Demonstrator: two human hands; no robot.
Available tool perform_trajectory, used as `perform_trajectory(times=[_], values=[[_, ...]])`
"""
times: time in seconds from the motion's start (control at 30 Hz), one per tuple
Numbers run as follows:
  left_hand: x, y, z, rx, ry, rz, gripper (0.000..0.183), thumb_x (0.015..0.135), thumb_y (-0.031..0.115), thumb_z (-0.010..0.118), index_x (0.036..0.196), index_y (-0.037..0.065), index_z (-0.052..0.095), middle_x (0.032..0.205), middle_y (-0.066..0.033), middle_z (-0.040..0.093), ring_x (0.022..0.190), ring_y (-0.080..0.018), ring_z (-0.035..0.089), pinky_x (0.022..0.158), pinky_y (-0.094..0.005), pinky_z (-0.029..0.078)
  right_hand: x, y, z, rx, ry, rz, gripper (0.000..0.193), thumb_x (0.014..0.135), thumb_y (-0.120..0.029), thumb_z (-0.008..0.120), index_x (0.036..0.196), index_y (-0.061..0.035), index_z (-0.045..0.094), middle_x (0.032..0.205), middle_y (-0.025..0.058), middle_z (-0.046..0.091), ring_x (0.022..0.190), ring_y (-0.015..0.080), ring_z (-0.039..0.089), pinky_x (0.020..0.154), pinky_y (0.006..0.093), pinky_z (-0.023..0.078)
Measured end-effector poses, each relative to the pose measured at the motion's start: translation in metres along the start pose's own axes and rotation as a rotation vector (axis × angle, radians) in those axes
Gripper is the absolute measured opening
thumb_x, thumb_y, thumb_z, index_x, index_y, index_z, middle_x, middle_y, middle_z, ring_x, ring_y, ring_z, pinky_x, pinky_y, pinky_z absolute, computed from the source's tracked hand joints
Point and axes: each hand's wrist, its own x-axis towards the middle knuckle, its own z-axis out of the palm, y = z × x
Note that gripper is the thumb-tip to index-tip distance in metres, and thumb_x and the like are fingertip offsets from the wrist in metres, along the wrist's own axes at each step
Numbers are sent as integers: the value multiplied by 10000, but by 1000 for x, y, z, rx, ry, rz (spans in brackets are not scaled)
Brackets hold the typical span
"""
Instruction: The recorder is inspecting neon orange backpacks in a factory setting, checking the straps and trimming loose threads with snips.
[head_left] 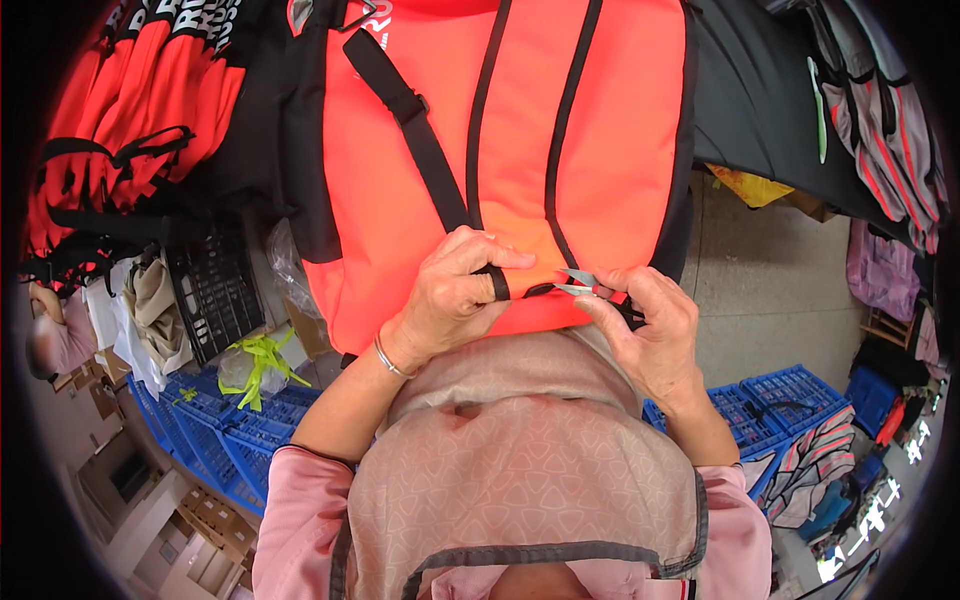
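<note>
A bright orange-red bag (625, 130) with black trim lies in front of me, probably a backpack. Down its middle runs a padded orange shoulder strap (525, 150) edged in black. My left hand (450, 295) is closed on the strap's lower end, pinching the fabric between thumb and fingers. A black webbing strap (430, 155) with a buckle runs down beside it and goes under that hand. My right hand (650, 320) grips small thread snips (577, 283). Their blades are parted and point left, close to the strap's black edge. A thread, if any, is too small to see.
Red and black strap pieces (150, 95) hang in a bundle at the far left. Blue plastic crates (215, 430) stand to my left, with more crates (760, 410) to my right. Grey striped pieces (880, 130) lie on the dark table cover (745, 110) at the right.
</note>
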Motion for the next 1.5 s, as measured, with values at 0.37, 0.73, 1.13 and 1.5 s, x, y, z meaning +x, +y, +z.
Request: perform_trajectory(times=[0.37,0.73,1.13,1.5], values=[[1,1,0,24,-8,-7,267,661,-29,785,886,115,775,991,-20,719,890,-212,645,846,-373,529,2,0,2,-38,-39,-10,232,765,-210,819,863,-50,683,726,42,661,635,209,624,602,336,459],[1,-1,2,52,12,21,170,678,38,836,807,129,772,995,8,715,823,-184,621,721,-312,506,5,-1,0,-7,-72,27,222,770,-205,816,844,-54,671,722,51,656,625,220,620,613,338,471],[3,2,0,23,8,14,139,665,-25,779,749,75,732,1000,-12,712,847,-202,635,725,-324,504,9,3,3,41,-80,43,213,766,-189,809,838,-49,664,705,56,650,618,235,624,617,348,489],[8,3,-5,-86,-37,-67,148,646,-65,736,730,49,693,993,-37,710,820,-207,608,716,-331,499,16,5,12,486,-200,321,146,847,-94,752,920,-14,654,752,54,675,654,100,616,626,253,473]])
